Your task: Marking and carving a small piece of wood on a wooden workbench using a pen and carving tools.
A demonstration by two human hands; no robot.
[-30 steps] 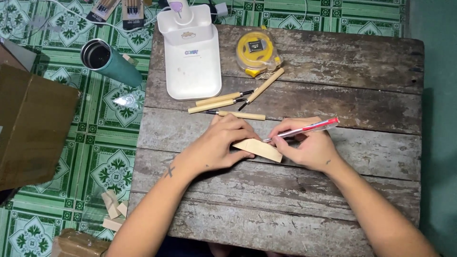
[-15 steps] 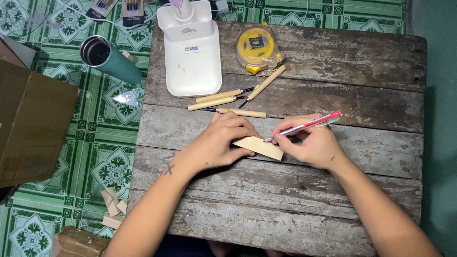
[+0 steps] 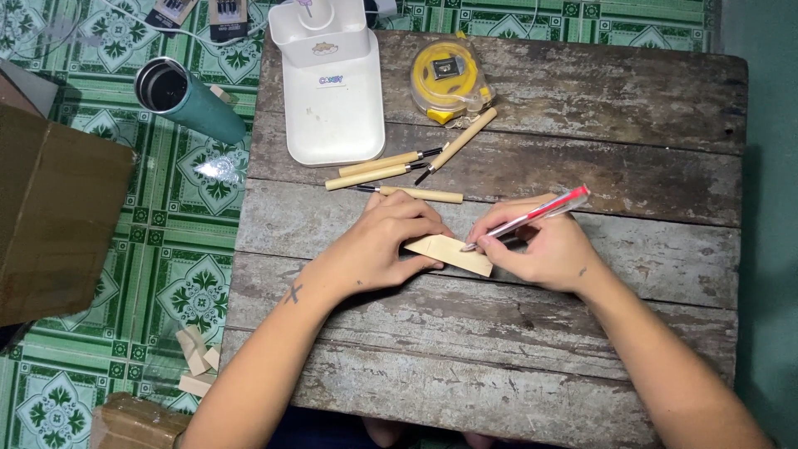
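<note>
A small pale wooden block (image 3: 449, 254) lies flat on the weathered wooden table (image 3: 632, 141). My left hand (image 3: 384, 241) presses on the block's left end and holds it in place. In my right hand (image 3: 544, 248) is a red pen (image 3: 532, 217), its tip touching the block's top face near the right end. Several wooden-handled carving tools (image 3: 399, 170) lie just beyond my hands.
A white box-shaped device (image 3: 326, 83) and a yellow tape measure (image 3: 449, 76) sit at the table's far side. On the green tiled floor to the left are a teal cup (image 3: 187, 98), a cardboard box (image 3: 54, 212) and small wood offcuts (image 3: 195, 362).
The pen and my right hand have shifted slightly over the block. The block and my left hand stay where they were.
</note>
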